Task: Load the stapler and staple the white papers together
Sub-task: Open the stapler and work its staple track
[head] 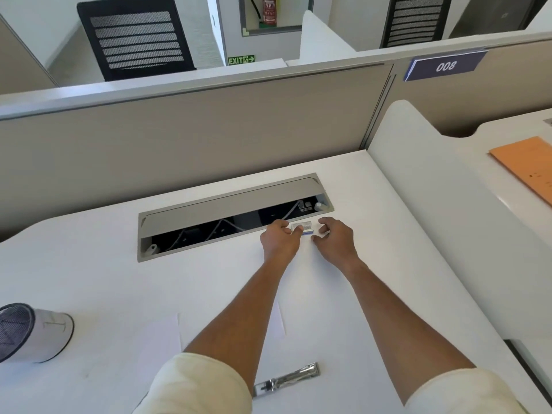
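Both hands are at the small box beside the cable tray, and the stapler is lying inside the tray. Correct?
Not quite. In the head view the left hand and right hand are at the small box beside the cable tray, but the stapler lies on the desk, between the forearms.

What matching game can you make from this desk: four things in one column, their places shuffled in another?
Things:
1. staple box
2. stapler
3. orange folder
4. cup

Places:
A. lying on its side at the left end of the desk
B. far right, beyond the white divider
C. between the left hand and right hand, by the cable tray
D. near edge of the desk, between the forearms

Pairs: 1-C, 2-D, 3-B, 4-A
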Tool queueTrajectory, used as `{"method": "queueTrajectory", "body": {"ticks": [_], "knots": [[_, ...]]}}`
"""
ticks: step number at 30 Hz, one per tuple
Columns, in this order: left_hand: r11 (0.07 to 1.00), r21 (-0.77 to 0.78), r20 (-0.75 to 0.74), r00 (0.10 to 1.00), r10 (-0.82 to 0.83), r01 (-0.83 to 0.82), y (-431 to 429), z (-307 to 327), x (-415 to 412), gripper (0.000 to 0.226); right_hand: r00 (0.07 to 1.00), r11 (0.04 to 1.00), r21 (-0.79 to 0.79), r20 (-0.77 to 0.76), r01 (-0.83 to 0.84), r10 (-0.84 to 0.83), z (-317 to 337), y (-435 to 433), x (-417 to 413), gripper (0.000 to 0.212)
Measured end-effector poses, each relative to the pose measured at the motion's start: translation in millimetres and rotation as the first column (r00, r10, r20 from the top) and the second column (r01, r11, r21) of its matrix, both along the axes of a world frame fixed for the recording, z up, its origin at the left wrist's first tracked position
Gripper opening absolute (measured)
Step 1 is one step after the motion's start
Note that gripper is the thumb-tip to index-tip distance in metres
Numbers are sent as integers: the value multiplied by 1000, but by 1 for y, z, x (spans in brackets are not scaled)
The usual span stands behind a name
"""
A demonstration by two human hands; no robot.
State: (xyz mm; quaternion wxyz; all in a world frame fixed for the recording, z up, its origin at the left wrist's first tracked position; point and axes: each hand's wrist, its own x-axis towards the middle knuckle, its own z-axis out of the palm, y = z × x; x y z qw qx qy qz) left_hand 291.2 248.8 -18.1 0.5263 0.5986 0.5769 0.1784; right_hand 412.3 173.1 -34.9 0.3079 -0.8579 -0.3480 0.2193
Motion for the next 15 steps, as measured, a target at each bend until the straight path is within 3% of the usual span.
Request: {"method": "queueTrajectory", "body": {"ticks": [7, 15], "knots": [[992, -30, -32, 993, 118, -119, 7, -9, 19, 28, 994, 997, 10, 77, -75, 74, -10, 7, 5, 39], [971, -125, -26, 979, 204, -206, 14, -8, 17, 26, 991, 990, 60, 36, -130, 128, -8, 6, 20, 35]]}}
